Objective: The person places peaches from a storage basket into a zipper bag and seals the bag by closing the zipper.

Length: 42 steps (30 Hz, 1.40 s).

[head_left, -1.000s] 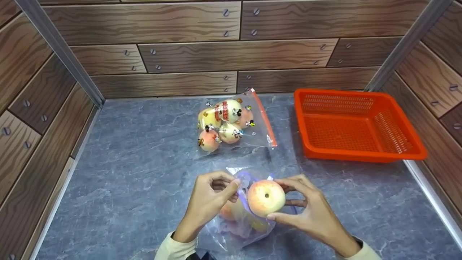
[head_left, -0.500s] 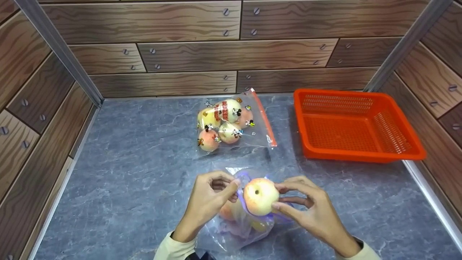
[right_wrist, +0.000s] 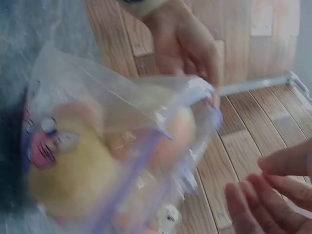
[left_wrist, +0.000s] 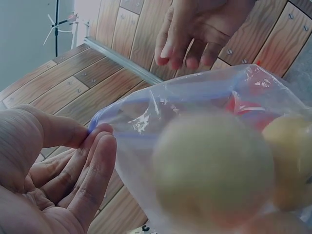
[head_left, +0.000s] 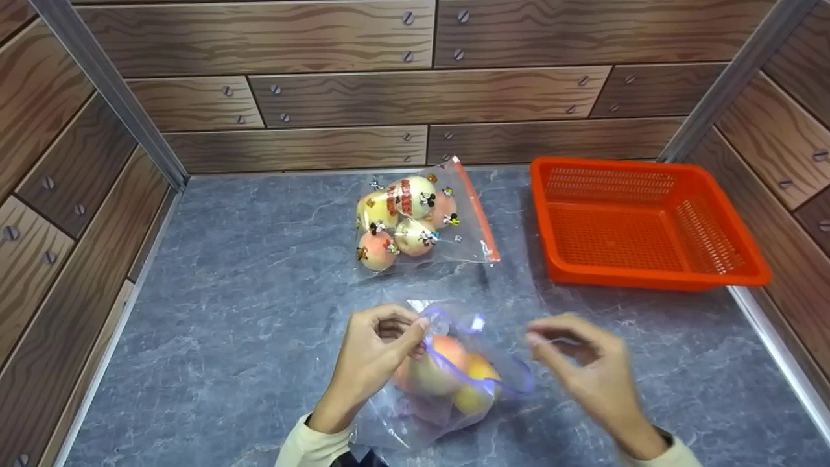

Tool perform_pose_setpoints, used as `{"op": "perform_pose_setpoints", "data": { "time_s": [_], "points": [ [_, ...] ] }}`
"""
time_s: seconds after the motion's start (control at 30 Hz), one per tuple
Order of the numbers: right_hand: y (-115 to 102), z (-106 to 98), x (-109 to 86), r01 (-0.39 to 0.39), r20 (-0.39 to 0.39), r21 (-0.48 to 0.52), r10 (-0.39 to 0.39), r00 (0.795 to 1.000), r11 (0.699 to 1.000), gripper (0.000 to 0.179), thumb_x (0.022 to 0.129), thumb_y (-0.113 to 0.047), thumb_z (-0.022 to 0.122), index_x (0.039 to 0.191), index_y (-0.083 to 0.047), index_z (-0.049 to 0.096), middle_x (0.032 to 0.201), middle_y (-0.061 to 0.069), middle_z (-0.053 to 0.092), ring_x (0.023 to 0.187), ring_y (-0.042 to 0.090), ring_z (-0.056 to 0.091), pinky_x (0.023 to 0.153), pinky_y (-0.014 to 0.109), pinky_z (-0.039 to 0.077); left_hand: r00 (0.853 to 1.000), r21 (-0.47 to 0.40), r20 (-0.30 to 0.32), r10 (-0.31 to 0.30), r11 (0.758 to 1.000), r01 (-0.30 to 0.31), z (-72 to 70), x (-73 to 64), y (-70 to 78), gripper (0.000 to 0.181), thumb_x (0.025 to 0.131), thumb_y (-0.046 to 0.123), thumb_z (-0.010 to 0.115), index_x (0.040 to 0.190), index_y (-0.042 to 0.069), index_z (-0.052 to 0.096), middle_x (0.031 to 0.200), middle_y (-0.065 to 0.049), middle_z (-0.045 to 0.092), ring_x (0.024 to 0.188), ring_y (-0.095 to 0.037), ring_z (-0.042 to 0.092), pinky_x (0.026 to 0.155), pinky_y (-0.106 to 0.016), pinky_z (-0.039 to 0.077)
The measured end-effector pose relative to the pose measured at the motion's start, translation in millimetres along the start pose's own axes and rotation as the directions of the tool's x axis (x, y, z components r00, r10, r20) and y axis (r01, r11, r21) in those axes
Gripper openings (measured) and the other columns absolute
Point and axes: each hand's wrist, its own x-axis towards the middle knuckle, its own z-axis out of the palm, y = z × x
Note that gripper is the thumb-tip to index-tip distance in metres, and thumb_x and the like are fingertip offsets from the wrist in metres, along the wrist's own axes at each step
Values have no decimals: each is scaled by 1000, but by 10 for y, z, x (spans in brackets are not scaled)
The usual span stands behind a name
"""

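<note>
My left hand (head_left: 376, 363) pinches the purple zip edge of a clear plastic zip bag (head_left: 395, 421) between thumb and forefinger. Its mouth gapes toward the right. Inside lie a red-and-yellow apple (head_left: 449, 350) and a yellow-orange fruit (head_left: 481, 368), among other fruit partly hidden by the plastic. To the right of the bag, my right hand (head_left: 590, 363) hovers with loosely bent fingers and nothing in them. The left wrist view shows a pale, blurred apple (left_wrist: 214, 165) close up behind the film. In the right wrist view, a pink cartoon print (right_wrist: 46, 148) marks the bag.
Farther back lies a second zip bag (head_left: 470, 240) with a red zip strip and cartoon prints, holding several fruits (head_left: 376, 250). An orange plastic basket (head_left: 655, 279) stands at the right. Wood-patterned walls (head_left: 337, 152) surround the grey marbled table (head_left: 240, 311).
The apple that my right hand held over the bag's mouth is now inside, released. My right hand has drawn back to the right. My left hand keeps its pinch on the zip edge.
</note>
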Motion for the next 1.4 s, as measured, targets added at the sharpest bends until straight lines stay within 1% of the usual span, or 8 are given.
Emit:
{"op": "perform_pose_setpoints", "data": {
  "time_s": [0.17,0.3,0.43,0.63,0.87,1.13,1.23,1.4],
  "points": [
    [-56,-141,-7,43,-93,18,-41,995,999,25,77,32,65,98,18,67,88,18,71,71,15,67,60,20,59,1000,9,-9,9,1000,-9,-21,-4,54,16,91,5,73,93,-10,69,80,-18,71,64,-17,69,63,-35,64],
    [-75,-110,-60,51,-76,-137,-62,995,989,31,74,30,69,98,11,71,81,15,69,67,12,63,58,16,56,1000,18,-6,17,1000,-16,-15,4,76,16,91,6,73,93,-10,69,81,-18,71,64,-18,69,63,-34,64],
    [-99,17,-121,76,46,-328,-64,997,942,34,73,19,79,100,1,75,76,4,69,61,7,61,52,15,54,1000,8,-7,18,1000,-17,-11,21,89,15,91,5,73,92,-10,69,81,-17,71,64,-18,69,64,-35,64],
    [-123,230,-173,71,246,-447,46,968,891,27,83,-2,82,108,-6,78,77,-7,71,61,-1,60,51,13,53,999,21,-47,28,999,-27,0,27,108,14,90,6,75,90,-8,70,80,-15,72,66,-20,69,65,-34,64],
    [-104,338,-213,24,334,-433,136,933,901,20,91,-8,75,109,0,76,72,-5,72,56,-1,60,48,13,52,995,65,-94,33,998,-26,5,-4,116,15,89,9,77,88,-5,72,81,-15,72,69,-20,68,68,-30,62],
    [-137,369,-227,-191,380,-376,339,861,907,19,96,-13,71,109,1,72,70,-5,71,53,1,62,46,21,55,988,104,-99,116,989,-106,56,-41,163,10,89,4,75,85,-4,72,74,-11,72,61,-21,69,60,-35,63],
    [-151,382,-218,-232,388,-342,362,848,911,10,96,-13,72,100,-4,72,71,-5,70,53,6,63,46,24,57,986,84,-91,137,988,-130,79,-38,196,10,90,3,74,85,-5,71,73,-12,72,59,-22,70,57,-37,63],
    [-171,424,-225,-277,391,-293,379,839,915,11,95,-12,72,101,-3,72,75,-1,72,56,12,66,49,26,59,978,96,-110,180,981,-169,97,-35,215,9,90,2,74,84,-4,72,72,-10,72,58,-21,69,56,-37,63]
  ]
}}
